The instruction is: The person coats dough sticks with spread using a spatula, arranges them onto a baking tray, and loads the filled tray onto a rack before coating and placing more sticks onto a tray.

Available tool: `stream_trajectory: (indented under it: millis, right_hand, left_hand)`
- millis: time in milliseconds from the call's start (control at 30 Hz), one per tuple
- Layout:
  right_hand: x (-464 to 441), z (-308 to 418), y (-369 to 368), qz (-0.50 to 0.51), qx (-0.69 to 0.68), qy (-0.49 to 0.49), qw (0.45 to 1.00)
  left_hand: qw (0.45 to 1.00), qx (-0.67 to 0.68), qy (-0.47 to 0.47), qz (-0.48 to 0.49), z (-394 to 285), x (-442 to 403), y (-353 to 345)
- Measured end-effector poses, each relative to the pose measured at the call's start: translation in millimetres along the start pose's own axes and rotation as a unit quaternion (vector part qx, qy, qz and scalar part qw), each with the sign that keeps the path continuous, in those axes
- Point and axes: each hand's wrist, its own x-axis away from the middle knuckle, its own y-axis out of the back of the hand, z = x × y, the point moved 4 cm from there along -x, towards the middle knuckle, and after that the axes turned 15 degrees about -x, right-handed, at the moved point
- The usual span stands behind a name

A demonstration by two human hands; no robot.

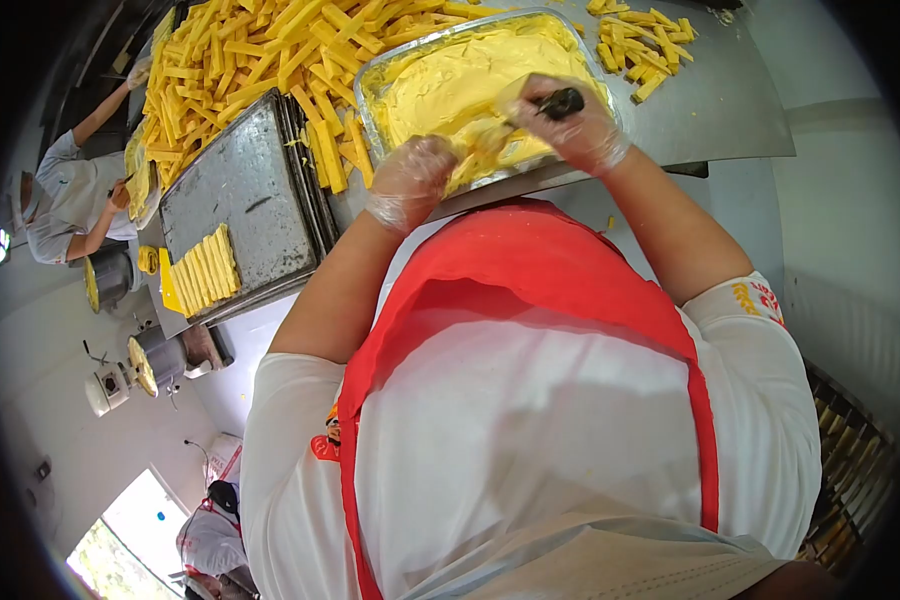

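Observation:
A metal tray of thick yellow cream lies in front of me. My left hand, in a clear plastic glove, is closed at the tray's near edge on what looks like a cream-smeared yellow stick. My right hand, also gloved, grips the black handle of a spatula. The blade is blurred and touches the cream beside the stick. A large heap of plain yellow sticks lies left of the tray.
Stacked dark baking sheets at left carry a row of pale yellow sticks. A smaller stick pile lies right of the tray. A co-worker works at the far left; another person is at lower left. A rack stands at lower right.

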Motion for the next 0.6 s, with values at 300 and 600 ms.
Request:
stream_trajectory:
  millis: [300, 600]
  right_hand:
    - [-1, -8, -4, 0.012, 0.047, 0.003, 0.999]
    - [-14, -44, 0, -0.046, 0.149, 0.009, 0.988]
  left_hand:
    - [0.958, 0.089, 0.268, 0.051, 11, -3, 2]
    - [0.908, 0.169, 0.371, -0.093, 58, 93, 54]
